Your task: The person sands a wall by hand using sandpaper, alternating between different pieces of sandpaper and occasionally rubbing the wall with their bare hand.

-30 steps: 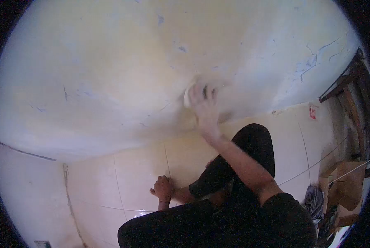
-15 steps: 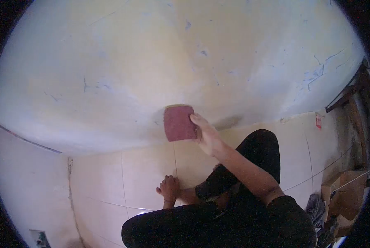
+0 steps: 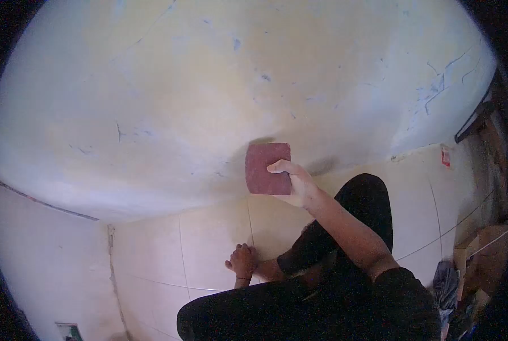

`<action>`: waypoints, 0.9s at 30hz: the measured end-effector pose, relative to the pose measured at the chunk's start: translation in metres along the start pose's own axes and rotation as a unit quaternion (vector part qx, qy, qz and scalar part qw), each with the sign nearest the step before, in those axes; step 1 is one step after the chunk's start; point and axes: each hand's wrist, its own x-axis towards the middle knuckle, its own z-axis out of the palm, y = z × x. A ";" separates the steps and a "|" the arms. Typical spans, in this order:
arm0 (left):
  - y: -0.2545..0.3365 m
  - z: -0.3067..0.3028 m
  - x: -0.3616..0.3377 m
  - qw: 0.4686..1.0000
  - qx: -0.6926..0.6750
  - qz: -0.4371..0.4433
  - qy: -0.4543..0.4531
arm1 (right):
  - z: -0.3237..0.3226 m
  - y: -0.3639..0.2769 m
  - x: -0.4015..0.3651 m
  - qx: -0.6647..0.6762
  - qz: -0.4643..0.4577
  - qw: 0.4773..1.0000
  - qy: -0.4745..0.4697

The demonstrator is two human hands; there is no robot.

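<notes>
My right hand [image 3: 295, 181] grips a reddish-brown sheet of sandpaper [image 3: 265, 169], its thumb laid across the face toward me and the other fingers hidden behind. The sheet is close against the lower part of a pale wall [image 3: 180, 96], where its shadow falls just above and beside it. Lower down, my left hand [image 3: 242, 260] is closed over my foot at the end of the bent leg, fingers curled and thumb out to the side. A thin dark band circles the left wrist.
Blue-grey scuffs and cracks mark the wall. Light tiles [image 3: 214, 227] cover the floor around my crossed legs [image 3: 231, 307]. At right lie a cardboard box [image 3: 486, 244], a dark plastic bag [image 3: 446, 281] and a small red-and-white label [image 3: 445, 156]. Another wall [image 3: 44, 244] stands at left.
My right hand and the sandpaper have shifted a little right along the wall, and the thumb now lies farther over the sheet. My left hand stays at the foot; the view has turned slightly.
</notes>
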 end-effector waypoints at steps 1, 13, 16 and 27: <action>0.001 -0.002 -0.001 1.000 -0.003 0.004 0.006 | -0.002 0.000 0.000 -0.005 -0.013 1.000 -0.002; 0.000 -0.001 -0.004 0.999 -0.033 0.006 0.012 | -0.001 0.003 -0.001 0.050 -0.048 0.995 -0.070; 0.005 -0.017 -0.011 0.998 -0.054 -0.020 0.012 | 0.001 0.006 -0.005 0.052 -0.052 0.996 -0.052; -0.052 -0.059 0.005 0.898 -0.438 -0.027 0.002 | 0.037 -0.007 -0.028 0.004 -0.142 0.988 -0.056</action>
